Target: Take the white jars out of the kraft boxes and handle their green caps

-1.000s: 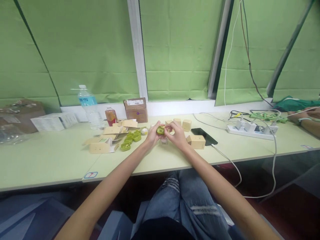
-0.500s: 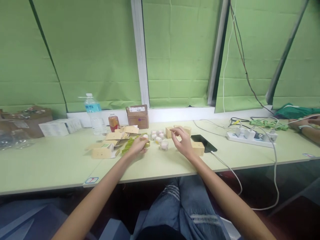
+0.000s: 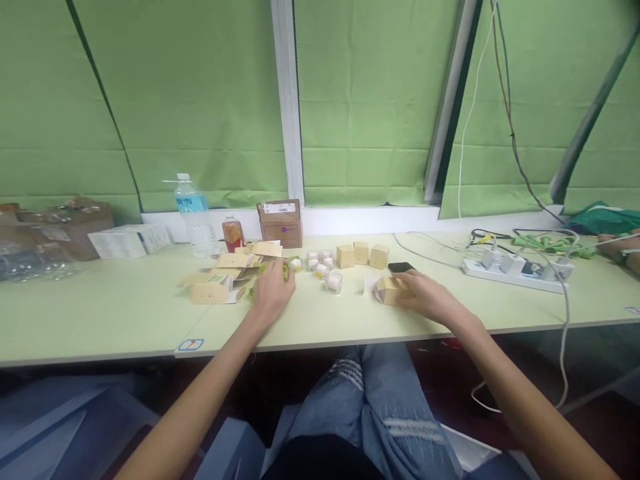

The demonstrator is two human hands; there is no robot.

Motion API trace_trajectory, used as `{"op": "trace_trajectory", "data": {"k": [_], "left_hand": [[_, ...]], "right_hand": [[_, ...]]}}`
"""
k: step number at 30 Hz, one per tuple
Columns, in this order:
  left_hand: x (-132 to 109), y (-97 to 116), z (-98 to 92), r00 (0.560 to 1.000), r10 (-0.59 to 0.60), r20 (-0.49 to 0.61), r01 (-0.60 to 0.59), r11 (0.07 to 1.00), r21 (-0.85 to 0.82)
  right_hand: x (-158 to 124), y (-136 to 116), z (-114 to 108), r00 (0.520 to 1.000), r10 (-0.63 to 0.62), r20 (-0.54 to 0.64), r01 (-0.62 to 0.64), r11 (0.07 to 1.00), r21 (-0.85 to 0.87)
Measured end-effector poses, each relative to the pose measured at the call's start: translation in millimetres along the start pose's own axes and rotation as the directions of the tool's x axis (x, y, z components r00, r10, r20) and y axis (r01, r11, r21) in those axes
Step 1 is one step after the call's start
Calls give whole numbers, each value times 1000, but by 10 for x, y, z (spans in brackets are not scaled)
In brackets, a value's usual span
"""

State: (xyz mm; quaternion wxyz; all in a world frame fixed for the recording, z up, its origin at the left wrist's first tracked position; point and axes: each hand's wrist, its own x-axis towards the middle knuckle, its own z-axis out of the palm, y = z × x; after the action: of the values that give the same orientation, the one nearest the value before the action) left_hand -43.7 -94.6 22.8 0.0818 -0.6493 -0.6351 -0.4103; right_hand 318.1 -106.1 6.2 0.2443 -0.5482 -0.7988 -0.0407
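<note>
Right hand [image 3: 420, 293] closed on right end of tan cardboard box [image 3: 391, 291], on table [image 3: 310, 327]; grip presumably leaves the flapped left end free. Left hand [image 3: 274, 290] over olive-green rounded pieces [image 3: 285, 272]; fingers hidden, grip cannot be told. Clear plastic cube [image 3: 333, 283] between hands, probably within reach of both.

Light: bright and even on the bench [image 3: 305, 323] | Dark: under the bench | Shine: clear bags [image 3: 30, 261] | Blur: left hand [image 3: 273, 288] and right hand [image 3: 425, 295] a bit soft, words on bottle [image 3: 192, 204] fuzzy | Edges: blinds [image 3: 40, 107] lean and stretch
</note>
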Motion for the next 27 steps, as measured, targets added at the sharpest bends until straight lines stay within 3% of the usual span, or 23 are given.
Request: {"op": "trace_trajectory", "data": {"k": [2,4,7,10,13,16,19,21,23,25,27], "left_hand": [[-52,189,-19,994,108,3,-106,980,-167],[-137,460,-18,971,234,45,-198,897,-394],[-307,918,3,875,467,128,-285,710,-644],[-436,1226,9,784,599,163,-311,606,-732],[-443,1259,-28,809,560,177,-215,562,-799],[-377,1133,-73,820,482,308,22,512,-859],[-349,1043,-62,805,460,374,219,356,-909],[-365,1038,-24,804,472,363,290,223,-931],[-390,1059,15,774,507,381,365,135,-921],[-408,1083,40,745,525,411,413,119,-903],[-411,1098,49,758,491,429,403,165,-900]], "right_hand": [[24,-41,-27,1000,-12,13,11,999,35],[19,-133,-86,996,-78,-34,79,996,45],[-51,-331,-228,968,-209,-136,212,977,8],[-148,-537,-394,926,-301,-226,312,950,11],[-210,-661,-494,896,-308,-319,366,920,140],[-213,-694,-463,894,-263,-362,399,835,380],[-183,-724,-348,897,-149,-416,393,701,595],[-166,-765,-283,900,-82,-429,386,610,692],[-160,-803,-247,912,-77,-402,376,548,748],[-161,-808,-225,918,-114,-381,378,550,745],[-157,-772,-192,890,-133,-437,411,651,638]]}}
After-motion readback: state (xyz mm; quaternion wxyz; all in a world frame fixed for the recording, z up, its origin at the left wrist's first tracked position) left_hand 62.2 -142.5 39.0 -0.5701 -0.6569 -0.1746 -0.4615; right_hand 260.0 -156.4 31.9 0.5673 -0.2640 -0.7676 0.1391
